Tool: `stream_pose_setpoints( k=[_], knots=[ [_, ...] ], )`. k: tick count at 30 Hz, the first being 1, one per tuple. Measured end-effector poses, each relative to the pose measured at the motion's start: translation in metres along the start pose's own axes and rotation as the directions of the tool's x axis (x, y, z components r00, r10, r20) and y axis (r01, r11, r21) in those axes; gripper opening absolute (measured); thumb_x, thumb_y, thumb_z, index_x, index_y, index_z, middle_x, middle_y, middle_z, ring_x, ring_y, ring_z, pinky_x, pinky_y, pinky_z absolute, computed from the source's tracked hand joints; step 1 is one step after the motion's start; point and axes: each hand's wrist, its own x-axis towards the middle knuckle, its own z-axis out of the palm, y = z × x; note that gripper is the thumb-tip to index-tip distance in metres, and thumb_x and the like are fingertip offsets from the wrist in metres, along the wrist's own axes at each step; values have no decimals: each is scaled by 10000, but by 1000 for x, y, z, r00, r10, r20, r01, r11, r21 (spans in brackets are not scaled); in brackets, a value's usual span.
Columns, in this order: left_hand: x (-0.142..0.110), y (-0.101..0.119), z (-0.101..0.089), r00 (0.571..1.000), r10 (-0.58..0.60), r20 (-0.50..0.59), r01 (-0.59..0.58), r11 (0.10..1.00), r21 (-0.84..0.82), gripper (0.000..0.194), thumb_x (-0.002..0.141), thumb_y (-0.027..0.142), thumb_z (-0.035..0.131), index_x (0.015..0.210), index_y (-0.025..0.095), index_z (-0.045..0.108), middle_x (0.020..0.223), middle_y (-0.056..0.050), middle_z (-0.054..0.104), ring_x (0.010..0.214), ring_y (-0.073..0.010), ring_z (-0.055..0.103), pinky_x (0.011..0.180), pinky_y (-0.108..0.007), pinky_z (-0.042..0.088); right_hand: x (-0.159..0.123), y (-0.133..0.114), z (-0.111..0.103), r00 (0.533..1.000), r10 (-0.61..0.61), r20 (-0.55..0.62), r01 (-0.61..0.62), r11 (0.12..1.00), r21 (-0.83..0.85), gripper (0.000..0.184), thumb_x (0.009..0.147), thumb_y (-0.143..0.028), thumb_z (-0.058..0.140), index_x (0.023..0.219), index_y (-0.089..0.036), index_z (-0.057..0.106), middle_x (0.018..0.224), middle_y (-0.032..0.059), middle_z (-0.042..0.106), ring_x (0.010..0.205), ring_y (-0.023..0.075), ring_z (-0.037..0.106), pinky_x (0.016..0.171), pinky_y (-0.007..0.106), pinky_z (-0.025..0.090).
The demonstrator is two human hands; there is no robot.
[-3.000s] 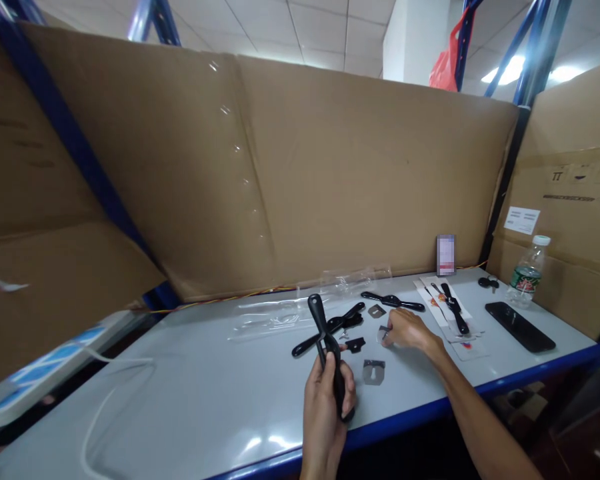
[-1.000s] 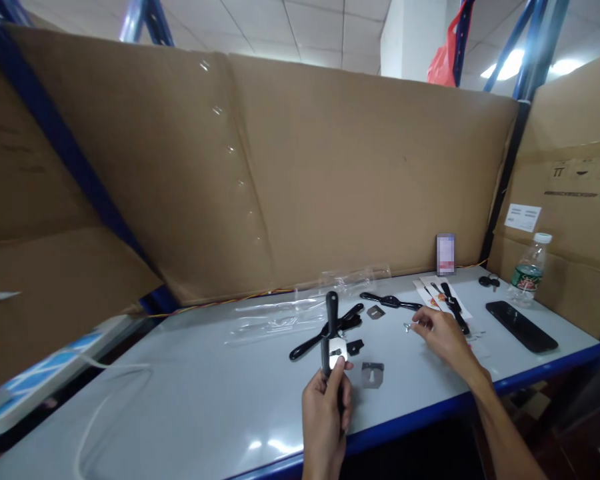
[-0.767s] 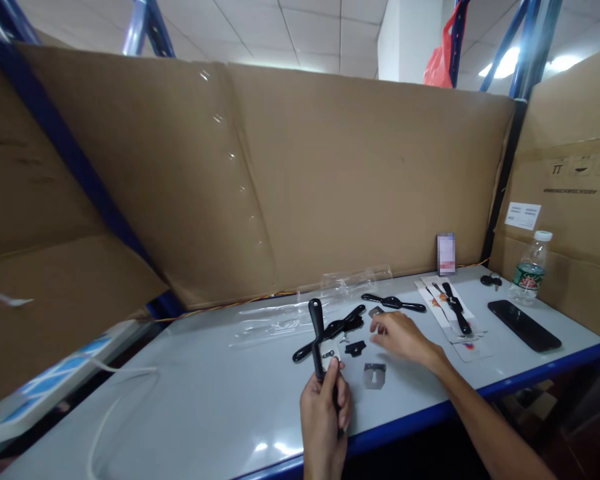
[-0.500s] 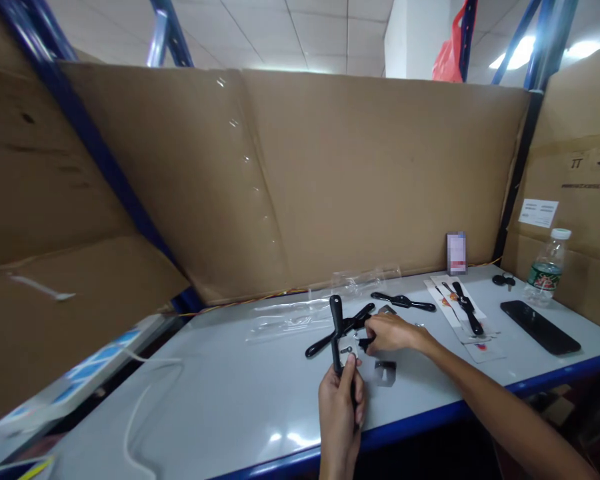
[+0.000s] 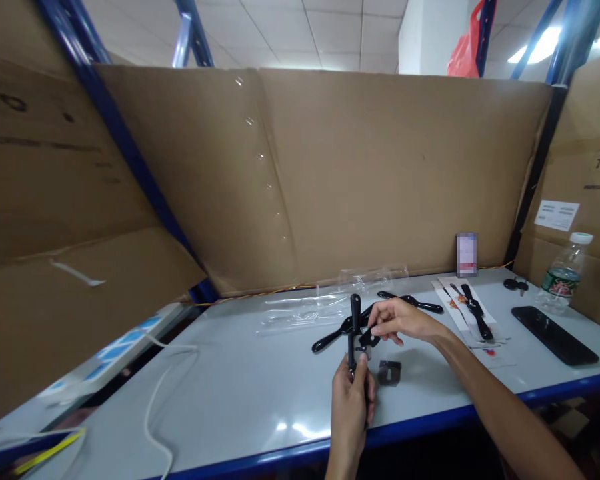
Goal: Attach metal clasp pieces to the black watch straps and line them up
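In my left hand (image 5: 351, 393), closed fingers grip a black spokeshave (image 5: 355, 308) held upright, one handle pointing up. Its lower handle is mostly hidden by the palm. My right hand (image 5: 400, 319) pinches a small black cap plate (image 5: 368, 339) close against the middle of that spokeshave; whether they touch I cannot tell. On the table below the right hand lies a dark, slotted blade (image 5: 390, 373). Behind the hands rests another black spokeshave (image 5: 326, 342), partly covered. A further spokeshave (image 5: 430, 307) lies farther back.
Clear plastic wrappers (image 5: 300, 312) lie along the back. To the right are a packaged spokeshave (image 5: 475, 310) on card, a black phone (image 5: 555, 335), keys (image 5: 515, 285), a bottle (image 5: 563, 277) and a standing phone (image 5: 467, 255). A power strip (image 5: 115, 357) and white cable (image 5: 153, 407) are left.
My right hand has lifted the small black cap plate up beside the upright spokeshave. The blade on the table is now uncovered. The view has shifted slightly left.
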Motion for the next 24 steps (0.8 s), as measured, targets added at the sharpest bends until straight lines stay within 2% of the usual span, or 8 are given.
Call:
stream_pose_setpoints(
  k=[5,9,11,14,17,20,24],
  knots=[
    [0,-1,-1,999,11,36,-12,1000,24,578,681,735,698,804,195,531,405,113,418,258,-41,271,249,-150,202,4,2,9,998,-45,-49,39,992,-122,244,718,-346,748,804,-159,616,566,-60,587,369,66,445,347,188,323],
    [1,-2,-1,999,-11,53,9,999,50,566,671,709,721,831,196,541,405,114,422,262,-47,272,246,-155,208,5,2,16,994,-88,-62,72,971,-228,201,707,-272,765,832,-164,650,591,-65,563,483,79,479,458,197,350],
    [1,-2,-2,998,-22,63,18,998,57,565,676,693,727,870,191,555,411,116,425,266,-48,272,246,-154,208,4,0,20,991,-103,-82,78,960,-268,274,665,-239,807,836,-180,601,613,-74,560,557,92,501,514,201,360],
    [1,-3,-3,997,-20,76,17,999,41,561,695,674,727,918,184,571,424,114,438,272,-44,267,248,-150,205,2,-3,25,985,-81,-150,25,938,-347,415,627,-269,861,862,-204,524,613,-98,538,569,97,481,530,207,343],
    [1,-4,-4,998,5,60,-5,1000,8,545,706,680,719,880,187,566,421,114,434,264,-37,255,245,-149,205,0,-4,27,975,-79,-208,-12,914,-405,404,641,-336,866,814,-197,528,604,-93,525,569,98,461,529,211,326],
    [0,-3,-3,999,8,37,-8,1000,-4,544,679,689,738,805,197,542,412,117,418,254,-36,253,236,-151,210,0,-3,27,990,-61,-129,9,928,-373,311,742,-377,789,706,-179,553,604,-60,559,562,98,473,522,215,321],
    [-1,0,-2,1000,-10,6,10,1000,-9,570,633,694,766,825,195,567,399,126,400,249,-38,250,229,-151,211,-1,-3,28,997,-57,-46,36,925,-377,274,836,-346,692,657,-170,581,560,-49,564,548,98,507,537,209,345]
  ],
)
